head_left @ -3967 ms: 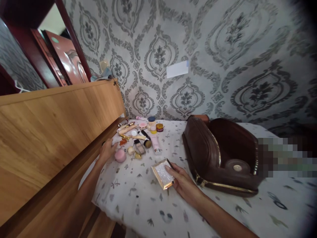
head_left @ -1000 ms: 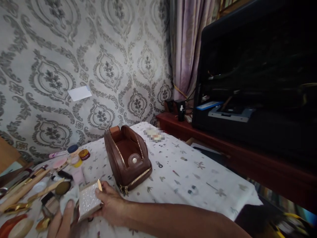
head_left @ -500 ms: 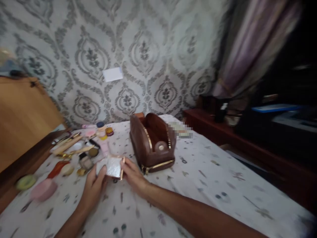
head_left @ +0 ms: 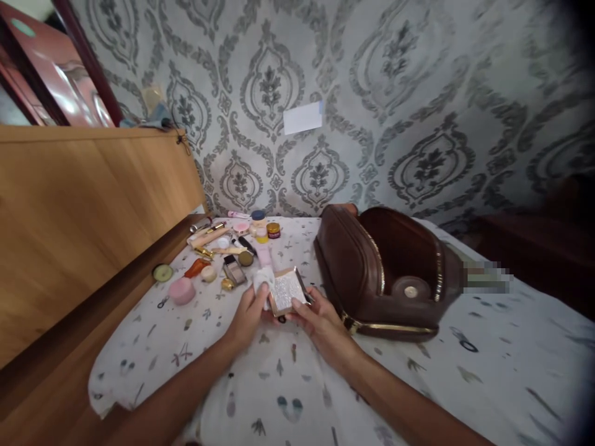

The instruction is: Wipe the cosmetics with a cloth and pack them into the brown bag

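Note:
My right hand point(head_left: 328, 325) is closed round a flat square case point(head_left: 289, 291) with a glittery silver face and a gold-coloured rim, probably a makeup compact. The thumb lies across its lower right corner. A crumpled white cloth or wipe point(head_left: 264, 279) is pinched in my left hand point(head_left: 248, 314), right against the case's left edge. Just right of my hands stands a brown makeup bag point(head_left: 341, 266), its top unzipped and gaping. A pink tube point(head_left: 263, 256) lies behind the cloth.
Left of my hands lie several cosmetics: a foundation bottle point(head_left: 233, 271), a pink round sponge or case point(head_left: 181, 290), a green round item point(head_left: 162, 272), a dark-lidded jar point(head_left: 258, 220) and a gold-lidded jar point(head_left: 273, 230). A wooden panel point(head_left: 102, 186) borders the patterned sheet.
My view has swung left, so everything sits further right. The case's glittery face now shows more fully, with the white cloth at its left edge instead of over it.

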Tool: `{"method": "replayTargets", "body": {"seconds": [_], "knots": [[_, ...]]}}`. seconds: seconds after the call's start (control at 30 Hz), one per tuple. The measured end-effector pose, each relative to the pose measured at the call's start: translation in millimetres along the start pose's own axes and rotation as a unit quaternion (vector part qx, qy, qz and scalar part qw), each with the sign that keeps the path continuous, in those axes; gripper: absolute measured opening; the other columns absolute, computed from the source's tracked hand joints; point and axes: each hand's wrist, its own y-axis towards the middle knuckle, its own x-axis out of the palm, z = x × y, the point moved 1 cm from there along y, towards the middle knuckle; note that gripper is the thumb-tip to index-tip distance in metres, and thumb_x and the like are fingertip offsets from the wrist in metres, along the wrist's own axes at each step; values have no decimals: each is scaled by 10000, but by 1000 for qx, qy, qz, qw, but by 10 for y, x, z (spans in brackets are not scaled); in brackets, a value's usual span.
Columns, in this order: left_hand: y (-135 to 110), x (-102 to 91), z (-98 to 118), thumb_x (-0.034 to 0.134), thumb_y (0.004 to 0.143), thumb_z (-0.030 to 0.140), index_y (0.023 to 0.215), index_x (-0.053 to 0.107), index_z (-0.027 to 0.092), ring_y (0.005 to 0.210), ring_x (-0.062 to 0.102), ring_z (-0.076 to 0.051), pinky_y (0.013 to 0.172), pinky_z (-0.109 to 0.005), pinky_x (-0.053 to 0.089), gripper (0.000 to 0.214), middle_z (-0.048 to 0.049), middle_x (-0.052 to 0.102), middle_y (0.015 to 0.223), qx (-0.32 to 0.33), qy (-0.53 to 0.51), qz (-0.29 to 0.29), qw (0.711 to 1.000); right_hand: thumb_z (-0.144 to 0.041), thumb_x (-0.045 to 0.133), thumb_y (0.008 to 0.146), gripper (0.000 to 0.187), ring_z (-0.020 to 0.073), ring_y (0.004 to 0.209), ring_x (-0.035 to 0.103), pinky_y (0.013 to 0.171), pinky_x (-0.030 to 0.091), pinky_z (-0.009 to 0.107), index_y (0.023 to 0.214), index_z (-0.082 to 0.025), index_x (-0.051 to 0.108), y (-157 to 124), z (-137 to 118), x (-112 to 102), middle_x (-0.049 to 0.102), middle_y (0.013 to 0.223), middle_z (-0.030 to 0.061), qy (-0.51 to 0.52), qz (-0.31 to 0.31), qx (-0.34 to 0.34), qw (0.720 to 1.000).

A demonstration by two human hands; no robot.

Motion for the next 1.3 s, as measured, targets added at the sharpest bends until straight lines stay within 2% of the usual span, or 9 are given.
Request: {"method": "replayTargets", "body": {"seconds": [0.13, 0.23, 0.37, 0.5, 0.6, 0.87, 1.0, 1.13, 1.3], "knots": [[36, -39, -23, 573, 770, 723, 922, 642, 131, 572, 560, -150, 496, -272, 514, 615, -8, 600, 675, 31, 41, -6, 999, -436, 806, 723, 410, 212, 887, 676, 745, 541, 327, 1042, -207, 689, -19, 19, 23, 720, 1033, 68, -66, -40, 10, 997], [33, -57, -1, 538, 819, 694, 878, 650, 137, 598, 553, -144, 541, -261, 504, 571, -9, 597, 671, 65, 66, -3, 996, -460, 793, 732, 445, 256, 940, 673, 755, 534, 353, 1092, -212, 710, -32, 2, 41, 735, 1019, 87, -57, -45, 25, 997], [12, -35, 2, 497, 834, 705, 1001, 639, 140, 568, 558, -151, 502, -280, 519, 606, -16, 607, 713, 28, 56, -18, 998, -460, 803, 723, 432, 258, 967, 665, 816, 528, 377, 1070, -215, 723, -16, -27, 40, 743, 988, 77, 2, -18, 17, 1000], [3, -10, -21, 547, 830, 665, 1135, 591, 154, 736, 617, -182, 498, -250, 538, 596, -60, 637, 898, 14, 55, -60, 997, -447, 811, 716, 424, 239, 964, 659, 829, 525, 372, 1068, -231, 715, 16, -60, 35, 741, 997, 60, 30, 5, -7, 999], [7, -25, -38, 570, 834, 639, 1114, 581, 137, 668, 615, -163, 443, -202, 471, 574, -39, 629, 767, 20, 56, -93, 994, -438, 819, 709, 447, 235, 953, 660, 848, 512, 371, 1086, -224, 709, 13, -91, 63, 740, 1007, 61, 22, -20, -8, 1000], [23, -99, -20, 621, 806, 636, 854, 577, 146, 539, 568, -117, 429, -184, 398, 494, 10, 594, 615, 5, 29, -83, 996, -499, 830, 657, 461, 246, 938, 658, 760, 498, 331, 987, -192, 731, -18, -117, 74, 750, 951, 57, -1, 3, 11, 1000], [15, -79, 22, 642, 774, 657, 929, 603, 143, 576, 619, -148, 417, -205, 435, 538, -12, 633, 710, -11, 15, -78, 997, -498, 848, 623, 452, 217, 834, 662, 635, 478, 284, 924, -185, 721, -26, -128, 45, 744, 888, 49, -7, 19, 30, 999], [17, -82, 17, 605, 813, 645, 1006, 631, 140, 665, 640, -172, 439, -236, 505, 542, -46, 652, 847, -11, -14, -31, 999, -465, 837, 663, 390, 150, 718, 616, 556, 448, 239, 905, -196, 691, -26, -111, 26, 717, 841, 19, 10, 25, -2, 1000], [13, -78, -50, 596, 784, 697, 1098, 643, 147, 649, 619, -166, 462, -281, 559, 635, -44, 639, 896, -26, -8, -32, 999, -379, 857, 659, 351, 131, 715, 629, 649, 513, 255, 896, -226, 649, -15, -67, 14, 698, 838, -16, 21, 23, -14, 999]]}}
